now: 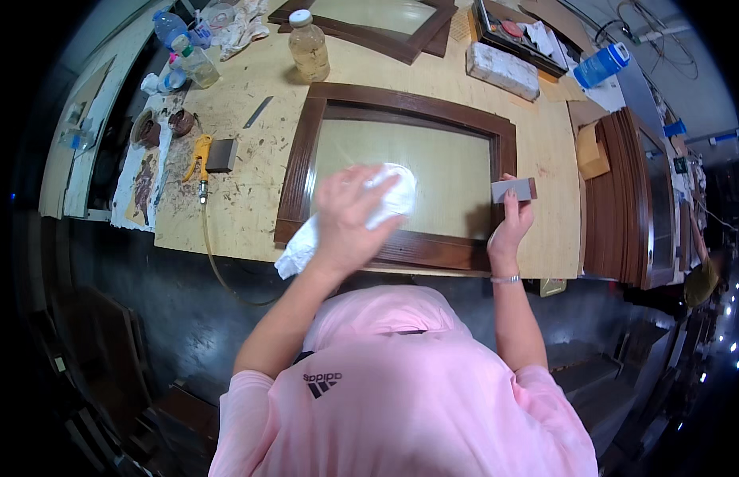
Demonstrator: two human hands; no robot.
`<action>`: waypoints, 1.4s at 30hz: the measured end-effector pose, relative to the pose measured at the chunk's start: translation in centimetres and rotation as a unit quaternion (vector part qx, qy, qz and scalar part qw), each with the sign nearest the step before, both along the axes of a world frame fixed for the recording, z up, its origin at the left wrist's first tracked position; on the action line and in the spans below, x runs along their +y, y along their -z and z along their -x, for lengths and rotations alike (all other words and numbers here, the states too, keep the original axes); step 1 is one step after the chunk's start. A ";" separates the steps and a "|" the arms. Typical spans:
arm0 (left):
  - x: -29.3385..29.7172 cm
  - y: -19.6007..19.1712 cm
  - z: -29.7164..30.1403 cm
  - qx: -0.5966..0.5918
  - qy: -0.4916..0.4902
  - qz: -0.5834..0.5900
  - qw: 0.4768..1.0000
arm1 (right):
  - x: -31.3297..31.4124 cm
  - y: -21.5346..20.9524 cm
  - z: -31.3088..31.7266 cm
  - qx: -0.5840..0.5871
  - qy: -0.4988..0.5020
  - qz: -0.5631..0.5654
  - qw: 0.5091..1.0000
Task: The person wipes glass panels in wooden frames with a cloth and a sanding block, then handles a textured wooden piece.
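A brown wooden door frame (302,151) with a glass pane (449,179) lies flat on the table in front of me. My left hand (352,215), slightly blurred, presses a white cloth (395,199) on the lower left part of the pane. Part of the cloth hangs past the frame's near left corner. At the frame's right side, my right hand (510,225) grips a small grey sanding block (510,191) with a brownish end. The block is held up over the frame's right rail; whether it touches the wood I cannot tell.
Left of the frame lie a yellow air blow gun (201,159) with a hose, a dark block (221,156) and a metal strip (259,112). A capped bottle (308,52) stands behind. Stacked brown panels (620,191) stand right; a wrapped white block (503,70) lies far right.
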State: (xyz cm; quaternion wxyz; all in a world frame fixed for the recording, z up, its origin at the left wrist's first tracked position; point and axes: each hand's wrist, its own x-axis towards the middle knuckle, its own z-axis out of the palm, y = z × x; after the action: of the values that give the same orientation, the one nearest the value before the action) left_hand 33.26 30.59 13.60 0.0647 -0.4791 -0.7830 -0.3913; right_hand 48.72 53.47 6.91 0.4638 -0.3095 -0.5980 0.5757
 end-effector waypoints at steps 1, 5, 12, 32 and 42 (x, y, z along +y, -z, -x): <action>0.6 0.7 -0.8 -0.132 0.035 -0.046 0.990 | -1.7 -2.1 0.7 0.010 -0.059 0.010 0.998; 1.7 0.4 -3.1 -0.583 0.113 -0.153 0.790 | -7.0 -5.7 2.6 0.065 -0.262 0.155 0.950; 1.0 1.4 -4.2 -0.706 0.037 -0.278 0.650 | -9.3 -3.9 3.7 -0.027 -0.397 0.125 0.909; -26.1 11.8 21.6 -0.451 -0.415 -0.398 0.683 | -13.9 1.7 10.1 -0.296 -0.246 -0.384 0.839; -23.8 12.2 27.1 -0.106 -0.426 -0.079 0.895 | -14.2 1.6 11.0 -0.261 -0.123 -0.251 0.924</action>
State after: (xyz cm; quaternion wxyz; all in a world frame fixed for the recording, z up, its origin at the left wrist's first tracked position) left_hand 6.17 6.83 1.37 0.1799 -0.0485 -0.8807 -0.4356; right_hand 37.70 39.23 5.35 0.2789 -0.2464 -0.8562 0.3585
